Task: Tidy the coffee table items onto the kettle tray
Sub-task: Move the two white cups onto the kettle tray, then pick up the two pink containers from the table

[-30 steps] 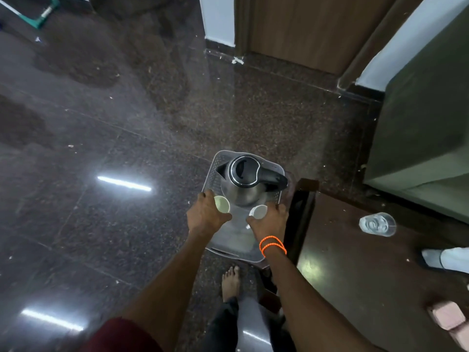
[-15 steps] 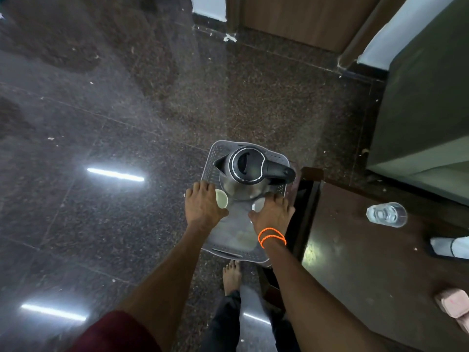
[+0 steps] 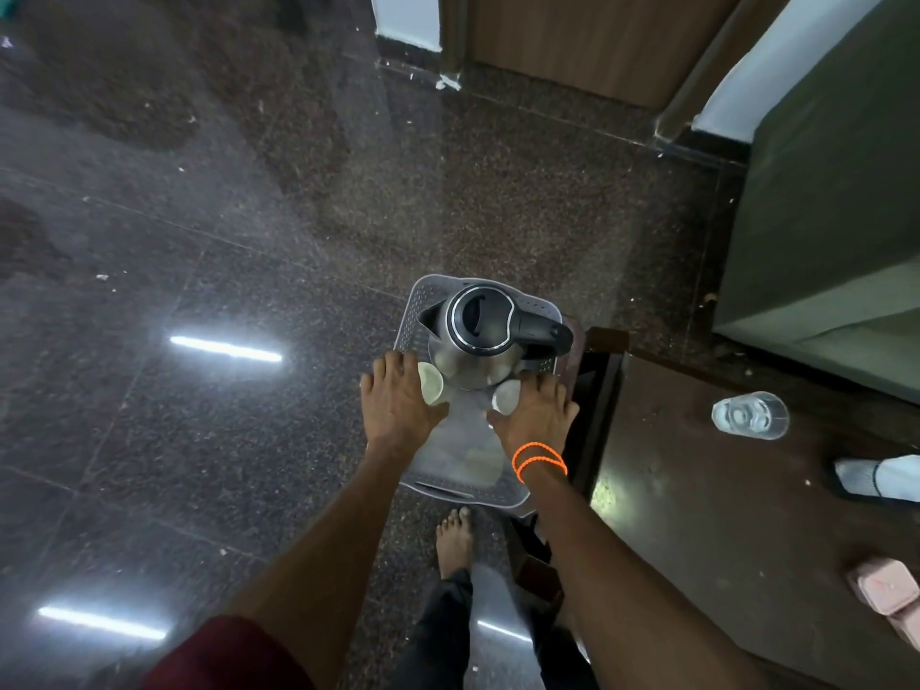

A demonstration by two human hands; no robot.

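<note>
A grey perforated tray (image 3: 423, 485) carries a steel kettle (image 3: 480, 323) with a black lid and handle. Two small white cups stand in front of the kettle: the left cup (image 3: 432, 384) and the right cup (image 3: 505, 396). My left hand (image 3: 398, 405) lies flat over the tray's left edge, fingers spread, beside the left cup. Fingers also spread, my right hand (image 3: 535, 415), with orange bands at the wrist, lies just right of the other cup. What holds the tray up is hidden.
The dark wooden coffee table (image 3: 722, 530) stands right of the tray. On it are a clear glass (image 3: 749, 414), a white object (image 3: 881, 479) and a pink object (image 3: 891, 592). A green sofa (image 3: 821, 216) is behind. My bare foot (image 3: 454, 540) stands on the polished floor.
Both hands were curled around the cups a second ago. Their fingers have since straightened and spread, and the cups stand on the tray by the kettle.
</note>
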